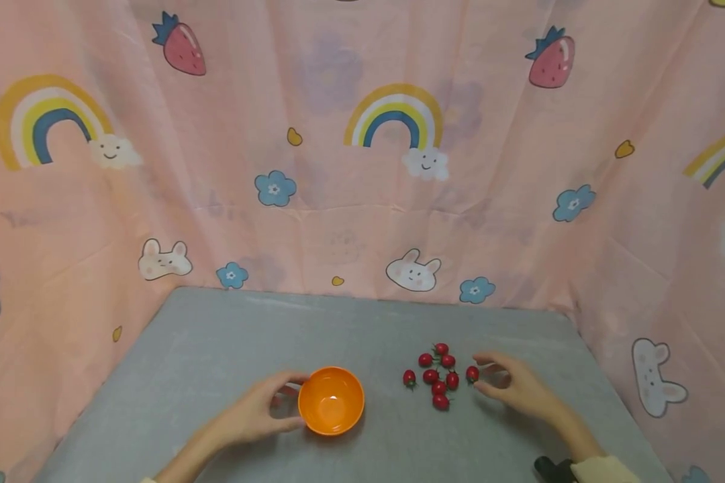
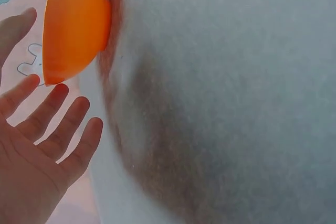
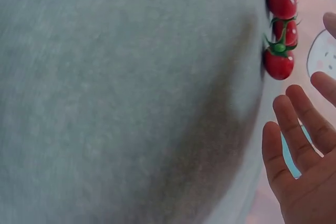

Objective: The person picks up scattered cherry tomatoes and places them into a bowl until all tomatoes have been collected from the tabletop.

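An orange bowl (image 1: 331,419) sits on the grey tabletop in the head view, with nothing visible inside. At its left side is my left hand (image 1: 256,410), thumb and fingers spread toward the rim; the left wrist view shows these fingers (image 2: 77,116) fairly straight beside the bowl (image 2: 76,27). Whether they touch it I cannot tell. Right of the bowl lie several cherry tomatoes (image 1: 430,376) with green stems. My right hand (image 1: 522,388) reaches in from the right, thumb and fingers apart around the nearest cherry tomato (image 1: 472,374). In the right wrist view its fingers (image 3: 289,129) look extended, holding nothing.
The grey tabletop (image 1: 266,329) ends at a pink printed curtain (image 1: 314,235) that hangs behind and along both sides. A black object (image 1: 552,469) shows by the right sleeve (image 1: 604,471) at the bottom edge.
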